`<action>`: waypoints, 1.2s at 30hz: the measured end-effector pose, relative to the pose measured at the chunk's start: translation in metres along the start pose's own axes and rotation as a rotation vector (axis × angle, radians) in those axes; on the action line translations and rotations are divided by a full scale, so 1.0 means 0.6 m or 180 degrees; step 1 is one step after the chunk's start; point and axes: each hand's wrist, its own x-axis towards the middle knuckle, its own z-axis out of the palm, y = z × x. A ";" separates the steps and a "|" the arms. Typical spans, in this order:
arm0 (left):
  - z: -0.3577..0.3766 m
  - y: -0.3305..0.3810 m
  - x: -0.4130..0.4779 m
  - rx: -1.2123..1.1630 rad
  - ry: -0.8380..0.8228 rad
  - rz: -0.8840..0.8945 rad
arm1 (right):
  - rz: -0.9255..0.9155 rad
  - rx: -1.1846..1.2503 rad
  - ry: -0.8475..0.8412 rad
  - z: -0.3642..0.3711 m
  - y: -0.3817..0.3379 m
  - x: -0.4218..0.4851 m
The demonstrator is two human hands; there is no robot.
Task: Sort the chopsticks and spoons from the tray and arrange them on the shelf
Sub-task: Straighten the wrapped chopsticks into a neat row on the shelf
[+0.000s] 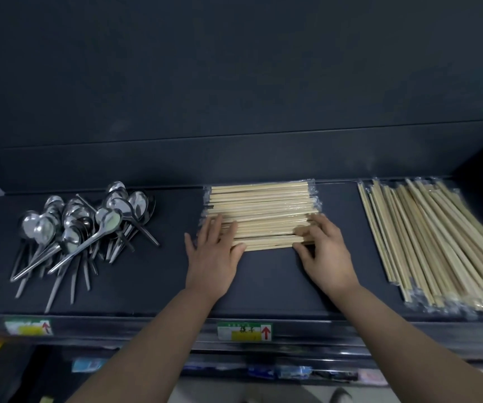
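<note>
Left hand [214, 251] with straight fingers flat on a clear-wrapped stack of pale wooden chopsticks [263, 205], right hand [326, 251] pinching its other end with bent fingers and thumb, mid black shelf [269, 280], shiny steel spoons [83, 225] heaped left, edge label [244, 331] blurred

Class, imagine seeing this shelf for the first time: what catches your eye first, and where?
A stack of wrapped chopsticks lies centred on the shelf, the left hand flat on one end, the right hand gripping the other. A jumbled heap of shiny spoons sits to the left; a looser chopstick pile fans out on the right.
</note>
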 end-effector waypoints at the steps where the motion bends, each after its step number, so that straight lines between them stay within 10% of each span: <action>1: -0.001 0.000 0.001 -0.0020 -0.0035 -0.0057 | 0.0020 0.0035 0.0018 -0.001 0.001 0.000; 25: -0.015 -0.004 0.020 -0.0068 -0.0646 -0.0360 | 0.0035 -0.1104 -0.0452 0.009 -0.003 0.007; 36: -0.061 0.122 0.026 -0.0921 0.0254 0.0529 | -0.0400 -0.1259 0.0102 -0.060 0.024 -0.003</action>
